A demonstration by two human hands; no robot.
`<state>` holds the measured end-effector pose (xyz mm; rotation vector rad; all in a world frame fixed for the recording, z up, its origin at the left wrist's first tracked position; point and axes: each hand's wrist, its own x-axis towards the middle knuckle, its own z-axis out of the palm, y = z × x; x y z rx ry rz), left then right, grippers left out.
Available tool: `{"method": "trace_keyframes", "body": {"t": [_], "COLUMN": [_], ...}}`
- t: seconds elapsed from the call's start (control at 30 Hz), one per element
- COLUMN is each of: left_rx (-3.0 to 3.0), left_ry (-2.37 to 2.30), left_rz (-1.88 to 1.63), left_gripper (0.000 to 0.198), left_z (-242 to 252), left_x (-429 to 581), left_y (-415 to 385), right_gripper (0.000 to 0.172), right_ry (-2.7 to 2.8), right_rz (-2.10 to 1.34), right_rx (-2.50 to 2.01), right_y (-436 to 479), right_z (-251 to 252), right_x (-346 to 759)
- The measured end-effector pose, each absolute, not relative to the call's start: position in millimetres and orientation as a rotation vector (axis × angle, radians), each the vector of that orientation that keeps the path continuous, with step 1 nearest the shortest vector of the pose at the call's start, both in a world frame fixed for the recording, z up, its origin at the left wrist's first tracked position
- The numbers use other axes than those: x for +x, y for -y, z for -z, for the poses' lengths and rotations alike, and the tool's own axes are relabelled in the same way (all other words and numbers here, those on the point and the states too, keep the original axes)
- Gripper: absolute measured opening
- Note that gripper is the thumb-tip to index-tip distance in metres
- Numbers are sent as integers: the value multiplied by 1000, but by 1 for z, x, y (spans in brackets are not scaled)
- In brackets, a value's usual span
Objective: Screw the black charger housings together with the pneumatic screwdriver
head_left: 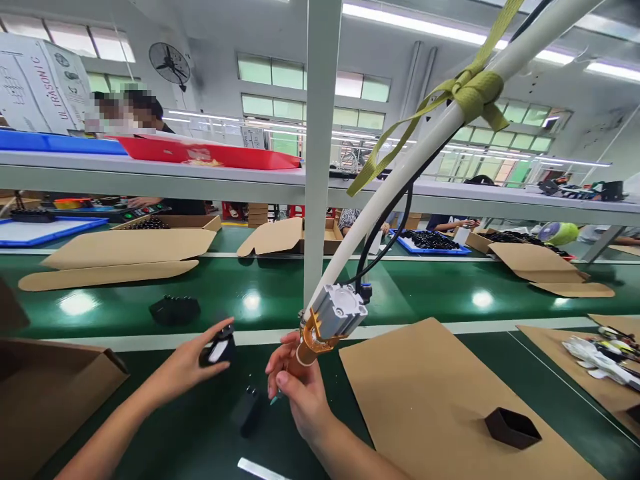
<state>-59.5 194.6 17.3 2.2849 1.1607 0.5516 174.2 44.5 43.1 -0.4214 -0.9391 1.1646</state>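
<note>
My left hand (193, 363) is closed around a small black plug-like part with a white face (219, 347), lifted just above the green bench. My right hand (295, 387) grips the orange nozzle end (311, 341) of a hanging tool; its grey metal block (337, 310) hangs from a white hose (420, 160) with a black cable beside it. Another black part (249, 411) lies on the bench below, between my hands. A further black part (175, 309) rests on the green conveyor belt beyond.
A cardboard sheet (440, 400) with a small black open box (512, 427) lies to my right. A cardboard box (45, 393) stands at left. A white post (319, 147) rises ahead. Across the belt sit cardboard boxes, blue trays and other people at work.
</note>
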Motion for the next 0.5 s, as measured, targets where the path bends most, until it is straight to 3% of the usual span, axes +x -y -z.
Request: {"method": "trace_keyframes", "body": {"t": [0.23, 0.5], "left_rx": [2117, 1844], "left_ry": [-1199, -1358], "left_rz": [-407, -589], "left_gripper": [77, 84], "left_z": [-7, 16], "left_x": [-84, -66], "left_y": [-60, -7], "right_gripper": [37, 27], "right_ry": [963, 993], "right_rz": [-1178, -1205], "right_rx": [-445, -512], "right_y": [-29, -20], "right_z": [-46, -53], "right_x": [175, 177]}}
